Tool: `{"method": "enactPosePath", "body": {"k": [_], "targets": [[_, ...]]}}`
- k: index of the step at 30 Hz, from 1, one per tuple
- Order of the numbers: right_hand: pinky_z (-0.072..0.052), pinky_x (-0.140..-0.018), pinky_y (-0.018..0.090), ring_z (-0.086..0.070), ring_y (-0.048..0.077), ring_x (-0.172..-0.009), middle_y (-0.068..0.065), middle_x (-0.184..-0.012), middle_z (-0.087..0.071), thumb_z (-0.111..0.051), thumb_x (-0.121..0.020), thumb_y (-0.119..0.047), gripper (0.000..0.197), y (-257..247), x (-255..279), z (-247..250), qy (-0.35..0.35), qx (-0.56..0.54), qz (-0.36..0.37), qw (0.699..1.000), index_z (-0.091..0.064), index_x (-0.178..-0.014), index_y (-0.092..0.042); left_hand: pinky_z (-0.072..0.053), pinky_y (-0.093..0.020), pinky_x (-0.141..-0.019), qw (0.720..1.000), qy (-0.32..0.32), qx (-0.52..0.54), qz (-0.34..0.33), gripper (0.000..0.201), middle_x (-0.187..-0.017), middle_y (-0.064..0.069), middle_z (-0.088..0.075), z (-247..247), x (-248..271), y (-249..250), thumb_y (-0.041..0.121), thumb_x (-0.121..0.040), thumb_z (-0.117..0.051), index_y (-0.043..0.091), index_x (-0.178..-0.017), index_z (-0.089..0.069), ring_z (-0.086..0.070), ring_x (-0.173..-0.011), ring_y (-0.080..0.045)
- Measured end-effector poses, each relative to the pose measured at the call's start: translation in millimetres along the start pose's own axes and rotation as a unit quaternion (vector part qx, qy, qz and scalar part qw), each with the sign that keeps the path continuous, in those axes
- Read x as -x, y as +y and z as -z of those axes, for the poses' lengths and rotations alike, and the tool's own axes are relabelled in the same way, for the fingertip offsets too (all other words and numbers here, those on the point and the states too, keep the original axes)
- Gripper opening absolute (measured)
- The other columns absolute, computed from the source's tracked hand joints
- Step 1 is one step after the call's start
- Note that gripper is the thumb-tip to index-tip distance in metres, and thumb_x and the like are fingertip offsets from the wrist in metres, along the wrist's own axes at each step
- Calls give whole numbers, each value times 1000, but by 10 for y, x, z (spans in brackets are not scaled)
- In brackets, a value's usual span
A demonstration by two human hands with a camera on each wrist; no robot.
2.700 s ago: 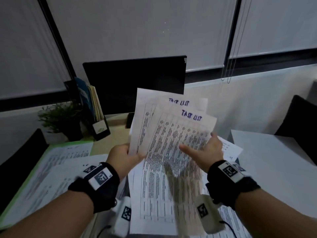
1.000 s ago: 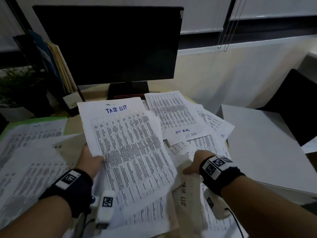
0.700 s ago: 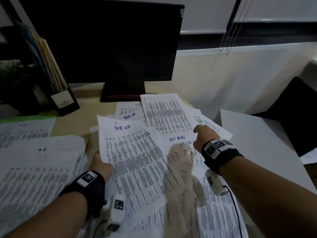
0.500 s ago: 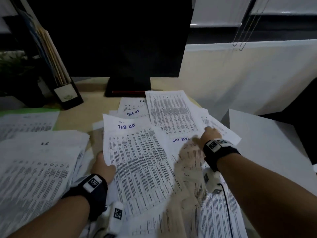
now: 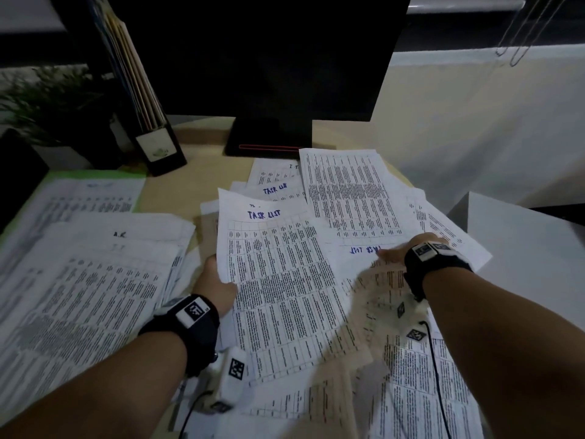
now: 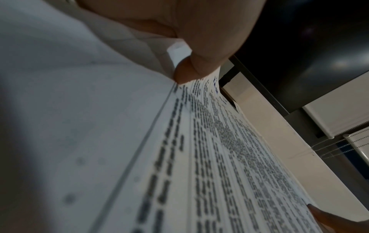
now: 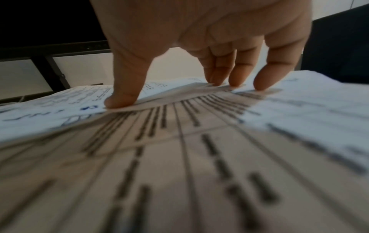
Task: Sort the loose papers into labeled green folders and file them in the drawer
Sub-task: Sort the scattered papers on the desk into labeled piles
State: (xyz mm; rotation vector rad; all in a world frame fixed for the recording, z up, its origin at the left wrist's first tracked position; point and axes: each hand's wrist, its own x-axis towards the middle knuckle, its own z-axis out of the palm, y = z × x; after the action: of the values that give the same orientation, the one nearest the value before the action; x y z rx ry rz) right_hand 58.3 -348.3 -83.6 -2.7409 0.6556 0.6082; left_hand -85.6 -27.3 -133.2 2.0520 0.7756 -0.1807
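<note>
Since the earlier frame the right hand has reached further out; its fingertips press, uncurled, on the scattered papers. The left hand pinches a task-list sheet by its edge. Dragging could slide neighbouring pages off the desk.

Matt white printed paper sheets, smooth pale wood-look desk, glossy black monitor
</note>
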Motion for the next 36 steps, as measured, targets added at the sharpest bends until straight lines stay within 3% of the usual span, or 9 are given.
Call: {"method": "enactPosePath", "body": {"k": [6,10,13,18,26,29,31,33,36], "targets": [[-44,-90,42,-52,37,-111,10,-101,-52,-84,-46,-65,100,103,27,-3,15,-20,-13,1000,-52,-124,-10,-38,-25,-75,1000,8,16,11,48,-105,-1,-56,16,130,113,-2,-90,-50,15,-134,-41,-50,-91,-18],[-48,-92,47,-58,37,-102,14,-113,-61,-87,-33,-62,98,89,-46,2,0,-23,-2,1000,-60,-114,-13,-39,-24,-77,1000,2,16,21,52,-122,-5,-60,36,139,107,0,-90,-50,19,-138,-39,-51,-92,-17],[-50,-89,49,-62,35,-93,11,-100,-66,-89,-27,-58,92,135,-146,-39,-11,-57,-6,998,-62,-104,-15,-38,-23,-79,1000,1,16,22,52,-125,-5,-59,36,146,115,-1,-91,-50,19,-138,-39,-50,-93,-15],[-47,-60,30,-59,25,-69,9,-77,-60,-85,-64,-25,49,80,53,77,-7,-114,22,993,-54,-97,-6,-38,-24,-78,1000,0,10,19,52,-124,-6,-59,45,165,136,0,-91,-50,18,-138,-38,-50,-93,-16],[-39,-74,30,-55,30,-90,19,-105,-61,-52,-86,-2,35,8,363,441,147,-214,156,953,-57,-120,-10,-38,-26,-80,1000,-5,7,7,52,-117,-4,-57,66,203,111,-1,-91,-50,16,-138,-37,-49,-95,-18],[-43,-75,35,-61,38,-96,22,-98,-66,-56,-84,-7,27,7,518,727,277,-199,258,904,-65,-109,-11,-40,-29,-81,1000,4,-1,-23,53,-119,-4,-58,202,213,104,-3,-89,-52,17,-137,-38,-52,-99,-20],[-48,-77,32,-65,22,-86,1,-85,-69,-58,-80,-11,22,53,620,950,330,-276,302,851,-67,-100,-15,-40,-30,-82,998,33,-11,-55,52,-114,-2,-57,364,213,156,-2,-89,-51,17,-136,-40,-54,-99,-23],[-46,-71,14,-57,-11,-68,-27,-69,-62,-59,-76,-17,23,121,782,1156,354,-319,349,807,-63,-99,-23,-41,-34,-78,996,68,-27,-55,49,-106,-5,-51,581,191,273,-2,-92,-47,14,-137,-36,-51,-92,-26],[-41,-59,3,-55,-15,-63,-37,-65,-58,-61,-73,-11,18,214,1058,1388,340,-338,405,779,-68,-85,-23,-48,-44,-78,987,128,-64,-76,45,-108,-18,-54,922,141,481,-2,-91,-45,10,-133,-38,-55,-94,-36]]}}
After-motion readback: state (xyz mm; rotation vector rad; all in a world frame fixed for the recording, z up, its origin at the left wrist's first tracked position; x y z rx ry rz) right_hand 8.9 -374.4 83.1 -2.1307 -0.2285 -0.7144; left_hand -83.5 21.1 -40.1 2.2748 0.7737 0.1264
